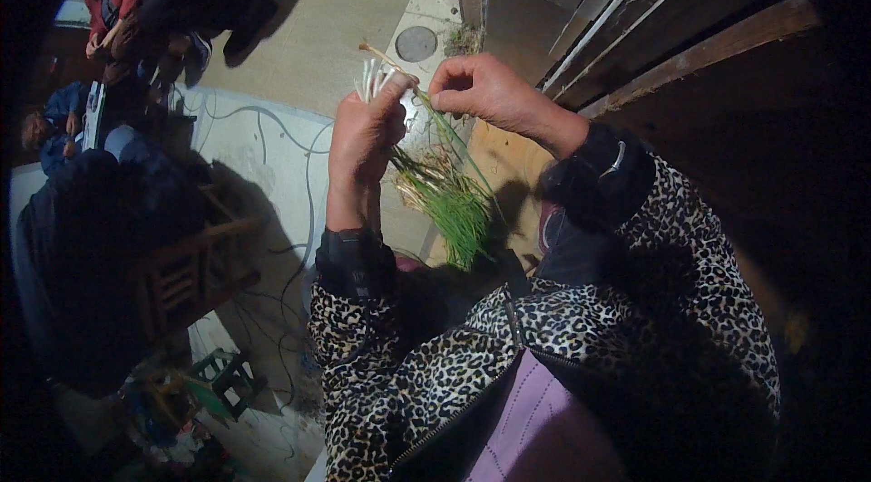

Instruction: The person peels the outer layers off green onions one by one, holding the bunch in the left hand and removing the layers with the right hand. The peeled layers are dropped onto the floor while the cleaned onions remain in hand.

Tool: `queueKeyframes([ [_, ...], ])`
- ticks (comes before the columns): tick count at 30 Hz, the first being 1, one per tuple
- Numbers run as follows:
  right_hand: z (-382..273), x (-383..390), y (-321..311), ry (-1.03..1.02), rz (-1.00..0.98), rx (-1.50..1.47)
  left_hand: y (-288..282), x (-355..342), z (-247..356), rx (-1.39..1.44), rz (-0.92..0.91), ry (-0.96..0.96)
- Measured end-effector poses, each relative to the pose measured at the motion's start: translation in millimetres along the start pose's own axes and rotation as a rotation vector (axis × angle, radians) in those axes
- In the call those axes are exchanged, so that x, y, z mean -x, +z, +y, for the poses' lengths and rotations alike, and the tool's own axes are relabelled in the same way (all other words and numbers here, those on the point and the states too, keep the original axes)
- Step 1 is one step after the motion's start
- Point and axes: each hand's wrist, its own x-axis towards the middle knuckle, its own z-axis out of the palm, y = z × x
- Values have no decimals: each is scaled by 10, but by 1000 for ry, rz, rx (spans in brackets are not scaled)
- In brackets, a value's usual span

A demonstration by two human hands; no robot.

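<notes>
A bunch of spring onions (454, 214) is up in front of the wearer of the leopard-print jacket (581, 323), its white bulbs (374, 80) at the far end and its green tops nearer the lap; whether all those tops hang from the hand or some lie below, I can't tell. The left hand (370, 128) is closed around the white stems, forearm upright, wrist nearly straight, thumb laid across toward the right. The right hand (490, 94) reaches in from the right, its forearm slanting far and leftward, fingers curled, thumb and forefinger meeting beside a slender green stalk (454, 136); whether they press on it, I can't tell. A pale curved mark shows on the dark right cuff (603, 160), too small to read, and the left cuff (356, 262) bears faint specks, equally unreadable. Beyond the hands, a round cover (417, 44) sits in the floor. On the left stand a wooden chair (195, 272) and, nearer, a green stool (220, 382).
</notes>
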Motion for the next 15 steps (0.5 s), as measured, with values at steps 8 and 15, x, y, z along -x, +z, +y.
queueKeyframes([
  [8,-30,0,-43,31,-19,-20,-14,15,16,-470,29,127],
  [15,-117,31,-67,87,-67,-63,-17,25,6,-313,-59,187],
])
